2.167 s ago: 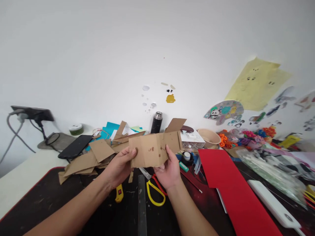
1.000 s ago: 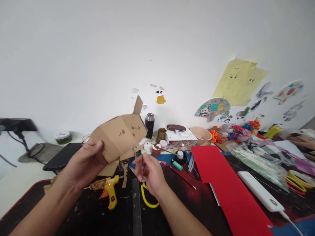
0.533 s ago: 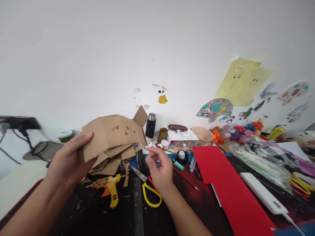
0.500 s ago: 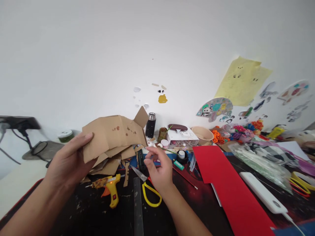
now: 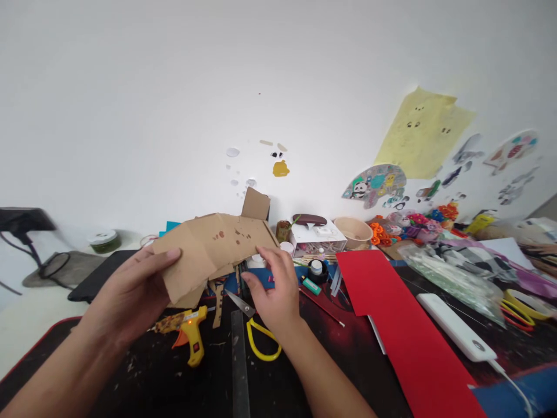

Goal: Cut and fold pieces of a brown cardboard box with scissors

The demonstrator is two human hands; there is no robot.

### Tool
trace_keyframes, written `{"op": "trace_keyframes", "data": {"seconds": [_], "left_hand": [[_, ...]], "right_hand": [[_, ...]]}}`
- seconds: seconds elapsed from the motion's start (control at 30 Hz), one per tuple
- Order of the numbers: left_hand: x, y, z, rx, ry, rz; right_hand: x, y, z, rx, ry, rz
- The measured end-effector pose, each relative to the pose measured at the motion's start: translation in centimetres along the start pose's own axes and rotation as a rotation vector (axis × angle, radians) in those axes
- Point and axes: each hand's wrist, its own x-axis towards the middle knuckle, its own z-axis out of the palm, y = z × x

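Observation:
My left hand [image 5: 130,284] grips a creased piece of brown cardboard [image 5: 204,244] by its left end, thumb on top. The cardboard is held up above the table, bent along several folds, with a flap standing up at its right end and dark reddish-brown spots on its face. My right hand [image 5: 278,287] is at its lower right edge, thumb and fingers apart; whether the fingertips touch the cardboard I cannot tell. Below lie a yellow glue gun [image 5: 194,337] with a lit orange light, yellow-handled scissors [image 5: 261,342] and a dark ruler [image 5: 239,371].
Cardboard scraps [image 5: 219,305] lie under the held piece. On the right are red card [image 5: 391,325], a white power strip [image 5: 455,325] and a plastic bag [image 5: 452,278]. Along the wall stand a tissue box [image 5: 317,238], a beige bowl [image 5: 353,231] and colourful pipe-cleaner flowers [image 5: 380,234].
The cardboard has shifted to the right and tilted lower at its right end. My right hand has come closer to that end. The view has turned slightly.

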Motion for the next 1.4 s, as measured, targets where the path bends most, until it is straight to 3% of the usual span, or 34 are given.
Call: {"op": "trace_keyframes", "data": {"seconds": [0.23, 0.37, 0.57, 0.9, 1.17, 1.4], "left_hand": [[-0.3, 0.2, 0.2, 0.046, 0.017, -0.009], [-0.5, -0.4, 0.0, 0.095, -0.019, -0.085], [-0.1, -1.7, 0.3, 0.098, -0.158, -0.085], [0.7, -2.7, -0.4, 0.147, -0.266, -0.018], [0.7, -3.2, -0.8, 0.085, -0.351, 0.011], [1.6, -3.8, -1.1, 0.276, -0.363, 0.022]], "right_hand": [[-0.2, 0.4, 0.3, -0.059, -0.004, 0.013], [-0.4, 0.6, 0.4, -0.005, -0.078, 0.003], [-0.5, 1.2, 0.7, 0.104, -0.145, 0.066], [-0.8, 1.0, 0.9, -0.016, -0.200, 0.052], [-0.7, 0.5, 0.7, 0.036, -0.196, 0.059], [-0.9, 1.4, 1.6, 0.168, -0.153, 0.330]]}}
